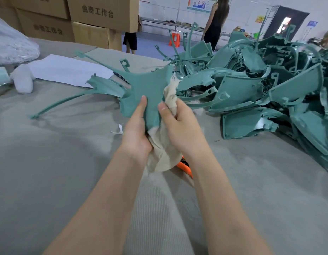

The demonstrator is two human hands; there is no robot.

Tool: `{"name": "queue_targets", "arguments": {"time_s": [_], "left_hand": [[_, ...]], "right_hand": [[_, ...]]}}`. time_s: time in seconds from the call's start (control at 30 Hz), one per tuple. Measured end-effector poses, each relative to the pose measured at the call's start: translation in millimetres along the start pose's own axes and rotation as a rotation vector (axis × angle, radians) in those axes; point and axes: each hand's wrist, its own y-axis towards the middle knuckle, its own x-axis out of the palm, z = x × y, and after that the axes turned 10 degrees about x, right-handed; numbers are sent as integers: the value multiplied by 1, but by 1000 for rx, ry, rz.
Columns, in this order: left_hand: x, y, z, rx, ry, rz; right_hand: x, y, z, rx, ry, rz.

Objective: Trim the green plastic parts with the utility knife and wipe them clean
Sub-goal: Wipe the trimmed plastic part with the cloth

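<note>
I hold a green plastic part (143, 85) with long thin runners above the grey table (49, 162). My left hand (136, 129) grips its lower edge, thumb on the front face. My right hand (179, 126) grips a beige cloth (163, 151) bunched against the part's right edge; the cloth hangs down below both hands. An orange utility knife (186, 167) lies on the table under my right wrist, mostly hidden by the cloth and arm.
A big heap of green plastic parts (266, 85) fills the right side of the table. White paper (67, 70) and a white plastic bag (10, 43) lie at the far left. Cardboard boxes (89, 21) stand behind. A person (215, 24) stands in the background.
</note>
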Motion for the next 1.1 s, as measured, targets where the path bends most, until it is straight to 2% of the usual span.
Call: {"name": "queue_targets", "arguments": {"time_s": [0.1, 0.2, 0.4, 0.5, 0.57, 0.63, 0.77, 0.83, 0.93, 1.0, 1.1], "left_hand": [[-1, -3, 0, -36, -79, -92], [2, -5, 0, -62, -53, -148], [5, 0, 5, -47, 160, -106], [3, 4, 8, 38, 335, -29], [1, 6, 7, 60, 301, 8], [2, 7, 5, 65, 251, 53], [-3, 12, -1, 165, 301, 173], [-5, 12, -2, 256, 356, 237], [-8, 15, -3, 341, 445, 255], [-7, 15, -4, 324, 498, 229], [-4, 18, -9, 331, 568, 157]], "right_hand": [[3, -3, -3, -40, 18, 5], [2, -4, -5, -25, 127, 17], [2, 3, 3, -53, 130, 172], [-29, 17, 6, 120, 457, 443], [-46, 18, 10, 233, 564, 492], [-46, 18, 15, 312, 552, 388], [-24, 18, 6, 380, 784, -50], [-17, 16, 7, 371, 717, -142], [-8, 11, 16, 234, 345, -103], [-3, 11, 15, 196, 335, 14], [0, 13, 12, 200, 450, 122]]}}
